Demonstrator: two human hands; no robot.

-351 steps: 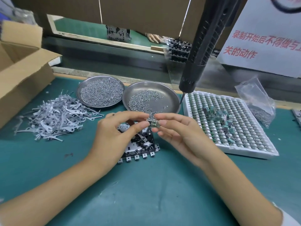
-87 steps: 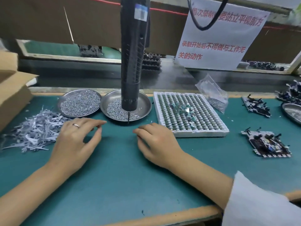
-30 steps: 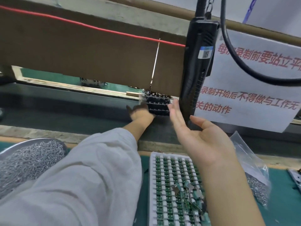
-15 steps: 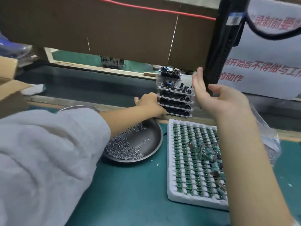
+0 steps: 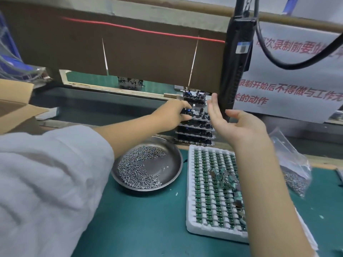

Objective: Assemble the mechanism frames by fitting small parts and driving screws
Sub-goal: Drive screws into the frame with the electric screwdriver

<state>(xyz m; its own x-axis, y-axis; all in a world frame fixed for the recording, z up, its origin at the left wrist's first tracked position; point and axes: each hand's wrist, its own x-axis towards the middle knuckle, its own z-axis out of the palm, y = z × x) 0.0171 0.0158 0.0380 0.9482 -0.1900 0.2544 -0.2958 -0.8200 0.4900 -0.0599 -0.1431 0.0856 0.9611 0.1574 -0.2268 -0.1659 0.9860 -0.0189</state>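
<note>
Black mechanism frames (image 5: 194, 127) stand stacked in tiers just past the far edge of the green desk (image 5: 148, 219), behind the round metal dish (image 5: 172, 164) of screws (image 5: 137, 169) and the far end of the white foam tray (image 5: 204, 230). The left hand (image 5: 172, 115) reaches over the far edge and grips the stack's left side at an upper tier, fingers curled onto it. The right hand (image 5: 239, 125) is held flat and upright, fingers straight, against or just beside the stack's right side; whether it touches I cannot tell. Close behind that hand hangs the black electric screwdriver (image 5: 235, 67), leaving little room on the right. Above the stack a brown cardboard panel (image 5: 130, 52) comes down low. Near the desk's right edge lies a clear plastic bag (image 5: 293, 169), and a cardboard box (image 5: 14, 108) stands at the left.
</note>
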